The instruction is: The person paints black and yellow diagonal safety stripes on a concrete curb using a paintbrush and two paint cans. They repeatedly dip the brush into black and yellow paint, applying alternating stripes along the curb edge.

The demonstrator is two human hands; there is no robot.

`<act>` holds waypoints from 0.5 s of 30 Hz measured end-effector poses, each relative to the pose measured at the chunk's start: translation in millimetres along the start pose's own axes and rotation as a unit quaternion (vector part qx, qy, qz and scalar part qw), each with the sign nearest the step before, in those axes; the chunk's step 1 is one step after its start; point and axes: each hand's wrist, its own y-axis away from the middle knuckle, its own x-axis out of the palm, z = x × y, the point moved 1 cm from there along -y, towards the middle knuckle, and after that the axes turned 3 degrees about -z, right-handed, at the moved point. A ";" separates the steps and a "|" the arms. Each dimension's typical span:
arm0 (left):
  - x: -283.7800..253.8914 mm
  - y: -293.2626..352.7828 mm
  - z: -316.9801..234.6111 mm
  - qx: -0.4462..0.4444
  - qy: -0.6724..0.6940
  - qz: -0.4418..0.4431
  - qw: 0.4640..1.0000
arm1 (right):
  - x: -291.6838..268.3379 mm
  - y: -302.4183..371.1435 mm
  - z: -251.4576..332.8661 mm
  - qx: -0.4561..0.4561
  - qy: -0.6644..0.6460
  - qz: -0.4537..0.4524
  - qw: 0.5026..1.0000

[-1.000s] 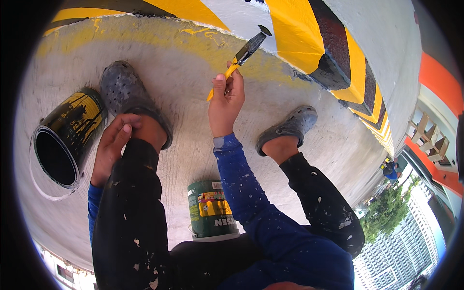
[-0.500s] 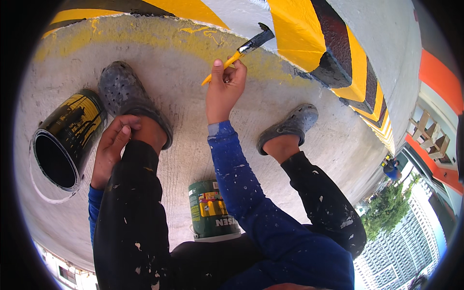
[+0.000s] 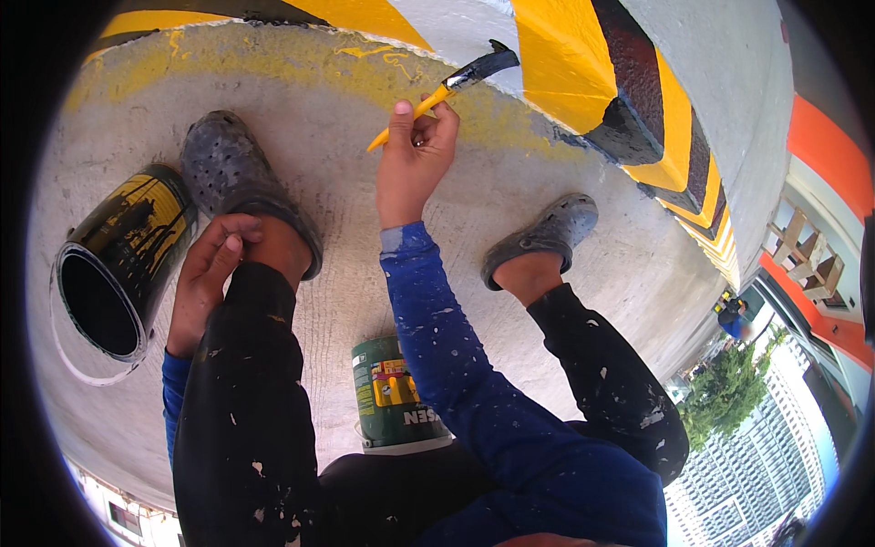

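In my right hand (image 3: 417,164) is a paintbrush (image 3: 436,100), its slim yellow handle pinched between thumb and fingers. Black paint coats the brush's head, which lies over a pale grey-white section of a striped kerb (image 3: 561,59); whether the bristles touch it I cannot tell. My left hand (image 3: 205,283) rests by my left ankle, fingers loosely bent, thumb apart and nothing visible in it. Just left of that foot, a paint can (image 3: 137,232) with yellow and black drips leans toward me, its dark inside showing.
A green paint can (image 3: 394,392) stands between my legs, partly behind my right sleeve. My grey clogs (image 3: 232,164) are planted on concrete ground (image 3: 346,201) smeared yellow along the kerb. Far right are a person (image 3: 732,317), wooden frames (image 3: 807,246) and a tree (image 3: 725,387).
My right hand has shifted slightly left and up with the paintbrush, whose handle now tilts a little flatter. My left hand stays by the ankle.
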 end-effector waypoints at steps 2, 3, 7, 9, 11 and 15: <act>0.1 -0.7 -0.9 -0.002 0.000 0.002 1.000 | 1.6 -0.4 2.2 -0.003 -0.004 -0.002 1.000; 0.3 -1.3 -1.4 -0.001 -0.002 0.003 1.000 | 2.6 -0.8 3.1 -0.004 -0.010 -0.005 1.000; 0.8 0.2 -4.1 0.001 -0.009 0.002 1.000 | 5.6 0.0 5.6 -0.011 -0.008 0.000 1.000; 1.0 0.3 -4.0 0.000 -0.007 0.002 1.000 | 8.0 0.2 7.1 -0.007 -0.011 0.000 1.000; 0.2 -0.3 -1.7 -0.001 -0.001 0.001 1.000 | 9.9 0.5 7.1 -0.008 -0.010 0.000 1.000; -0.4 -1.0 -1.4 -0.001 -0.006 0.002 1.000 | 12.1 0.3 7.9 -0.017 -0.001 -0.002 1.000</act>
